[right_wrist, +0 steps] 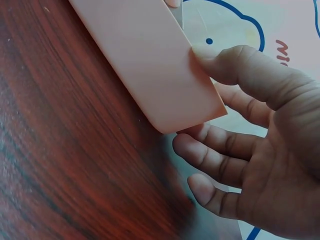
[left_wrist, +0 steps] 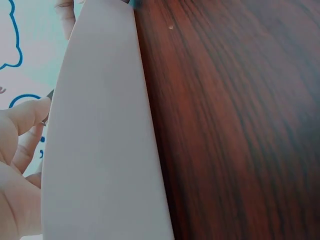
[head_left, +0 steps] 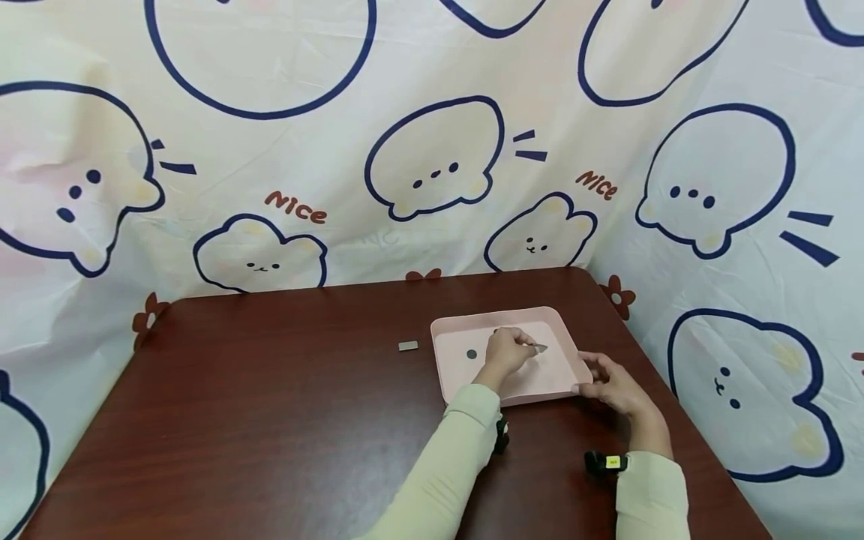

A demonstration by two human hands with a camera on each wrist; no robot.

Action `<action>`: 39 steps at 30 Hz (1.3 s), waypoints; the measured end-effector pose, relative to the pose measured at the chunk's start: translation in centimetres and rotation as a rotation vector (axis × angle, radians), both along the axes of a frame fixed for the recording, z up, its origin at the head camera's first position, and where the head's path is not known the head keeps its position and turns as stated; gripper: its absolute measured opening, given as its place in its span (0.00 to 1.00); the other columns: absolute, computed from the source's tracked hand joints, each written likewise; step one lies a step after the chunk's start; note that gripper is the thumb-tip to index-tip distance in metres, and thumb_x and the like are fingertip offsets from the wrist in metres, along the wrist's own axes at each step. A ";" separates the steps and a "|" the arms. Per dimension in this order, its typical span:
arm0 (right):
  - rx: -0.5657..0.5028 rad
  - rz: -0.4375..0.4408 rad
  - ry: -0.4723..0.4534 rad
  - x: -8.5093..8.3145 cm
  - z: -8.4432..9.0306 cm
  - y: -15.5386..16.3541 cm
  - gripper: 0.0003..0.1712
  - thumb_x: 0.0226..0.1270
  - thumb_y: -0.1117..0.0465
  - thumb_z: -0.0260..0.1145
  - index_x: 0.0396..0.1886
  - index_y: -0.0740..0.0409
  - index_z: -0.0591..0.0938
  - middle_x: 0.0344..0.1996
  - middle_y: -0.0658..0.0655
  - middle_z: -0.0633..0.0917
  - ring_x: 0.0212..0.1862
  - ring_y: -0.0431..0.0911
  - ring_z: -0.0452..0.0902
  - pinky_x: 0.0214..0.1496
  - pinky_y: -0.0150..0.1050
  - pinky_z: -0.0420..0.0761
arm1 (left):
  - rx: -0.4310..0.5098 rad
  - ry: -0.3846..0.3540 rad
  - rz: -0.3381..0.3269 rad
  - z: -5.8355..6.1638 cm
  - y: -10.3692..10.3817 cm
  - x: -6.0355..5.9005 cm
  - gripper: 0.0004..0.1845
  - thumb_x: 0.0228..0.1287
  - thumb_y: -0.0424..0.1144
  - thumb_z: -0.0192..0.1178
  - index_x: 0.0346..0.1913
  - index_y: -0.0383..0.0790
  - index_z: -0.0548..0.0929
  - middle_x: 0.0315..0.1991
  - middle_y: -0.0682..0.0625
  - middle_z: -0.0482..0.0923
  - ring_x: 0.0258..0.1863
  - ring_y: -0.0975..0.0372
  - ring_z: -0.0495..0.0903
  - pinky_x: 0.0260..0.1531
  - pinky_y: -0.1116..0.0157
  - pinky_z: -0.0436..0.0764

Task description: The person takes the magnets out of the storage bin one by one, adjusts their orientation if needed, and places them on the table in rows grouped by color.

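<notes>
A shallow pink tray (head_left: 466,322) sits on the dark wooden table. Over its inside, my left hand (head_left: 506,352) pinches a small thin grey piece (head_left: 539,347) with a pointed end between thumb and fingertips. Its exact kind I cannot tell. In the left wrist view, the tray's wall (left_wrist: 100,125) hides much of that hand. My right hand (head_left: 610,384) grips the tray's near right corner. In the right wrist view its thumb (right_wrist: 235,62) lies on the rim and the other fingers curl about the corner's outside. A dark round disc (head_left: 472,354) lies in the tray's left part.
A small grey rectangular block (head_left: 408,346) lies on the table (head_left: 270,390), left of the tray. Behind the table and along its right side hangs a pale cloth (head_left: 432,247) with cartoon outlines. Each wrist wears a dark band.
</notes>
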State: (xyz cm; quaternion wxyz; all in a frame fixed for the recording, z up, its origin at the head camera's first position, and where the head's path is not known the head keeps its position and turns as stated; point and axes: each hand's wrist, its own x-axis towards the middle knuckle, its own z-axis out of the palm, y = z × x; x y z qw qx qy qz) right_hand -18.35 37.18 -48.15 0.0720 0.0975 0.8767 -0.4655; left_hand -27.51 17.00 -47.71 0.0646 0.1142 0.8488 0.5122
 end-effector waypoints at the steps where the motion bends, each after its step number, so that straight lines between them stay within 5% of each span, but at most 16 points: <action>1: -0.004 0.000 0.000 -0.1 0.0 0.0 0.43 0.51 0.58 0.73 0.66 0.57 0.63 0.46 0.63 0.76 0.43 0.52 0.72 0.44 0.45 0.73 | 0.001 0.002 0.003 0.0 -0.1 0.0 0.03 0.49 0.38 0.70 0.24 0.46 0.86 0.23 0.60 0.75 0.27 0.67 0.71 0.28 0.69 0.70; 16: -0.046 0.038 0.018 0.3 0.0 0.2 0.43 0.53 0.60 0.72 0.67 0.60 0.62 0.46 0.65 0.76 0.41 0.52 0.73 0.41 0.41 0.74 | 0.059 0.042 -0.016 1.2 -3.5 1.4 0.02 0.53 0.37 0.67 0.27 0.46 0.83 0.29 0.61 0.77 0.29 0.66 0.71 0.32 0.66 0.68; 27: -0.040 0.056 0.030 0.2 0.2 0.2 0.43 0.54 0.59 0.72 0.67 0.61 0.61 0.47 0.66 0.76 0.42 0.52 0.73 0.41 0.40 0.74 | 0.121 0.142 -0.034 1.9 -6.3 1.6 0.02 0.56 0.35 0.64 0.29 0.43 0.82 0.31 0.59 0.76 0.36 0.60 0.75 0.36 0.67 0.71; 39: -0.013 0.055 0.022 0.1 0.2 0.2 0.45 0.52 0.56 0.73 0.67 0.62 0.62 0.44 0.65 0.76 0.41 0.52 0.72 0.40 0.41 0.73 | 0.185 0.186 0.014 1.9 -9.7 1.9 0.03 0.55 0.35 0.66 0.29 0.42 0.82 0.33 0.57 0.77 0.39 0.55 0.77 0.40 0.61 0.75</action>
